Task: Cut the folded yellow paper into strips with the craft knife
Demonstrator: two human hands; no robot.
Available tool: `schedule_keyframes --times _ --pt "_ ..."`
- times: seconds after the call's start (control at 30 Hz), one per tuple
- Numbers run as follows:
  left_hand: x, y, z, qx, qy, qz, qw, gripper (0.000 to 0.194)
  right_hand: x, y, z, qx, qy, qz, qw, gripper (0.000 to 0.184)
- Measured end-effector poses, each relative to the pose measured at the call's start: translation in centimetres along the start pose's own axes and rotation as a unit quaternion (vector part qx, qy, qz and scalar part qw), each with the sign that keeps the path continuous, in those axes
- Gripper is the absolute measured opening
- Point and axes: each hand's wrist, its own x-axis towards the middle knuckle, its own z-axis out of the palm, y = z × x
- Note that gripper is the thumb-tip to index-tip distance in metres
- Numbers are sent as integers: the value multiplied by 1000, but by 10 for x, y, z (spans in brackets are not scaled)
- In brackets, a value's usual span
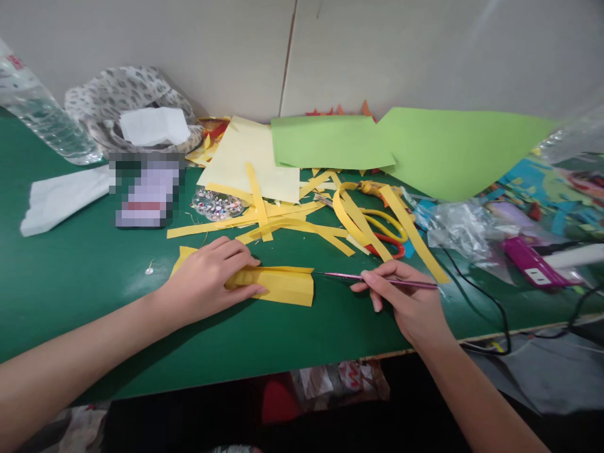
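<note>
My left hand lies over a folded piece of yellow paper, gripping it between thumb and fingers near its middle. The paper's long upper edge is creased over, and its left part is mostly under my hand. To the right, my right hand pinches a slim pink-handled tool like a pen. Its thin dark tip points left at the paper's right end; whether it touches I cannot tell, nor whether it is a fine brush or a blade. Yellow paper strips are scattered just beyond both hands.
Scissors with red and yellow handles lie among the strips. Green sheets and a cream sheet lean near the wall. On the left are a phone, tissue and bottle; on the right, a purple power strip with cables.
</note>
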Motion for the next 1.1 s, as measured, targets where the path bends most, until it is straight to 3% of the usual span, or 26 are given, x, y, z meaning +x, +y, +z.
schedule_keyframes --times 0.2,0.53,1.1 --pt "0 0 1 -1 3 1 1000 34 2 -10 7 35 4 -16 999 23" --pt "0 1 -1 2 -4 -3 1000 37 7 -17 34 0 -65 9 998 24" --pt "0 1 1 5 -2 0 1000 37 3 -5 9 -4 -4 2 1000 23"
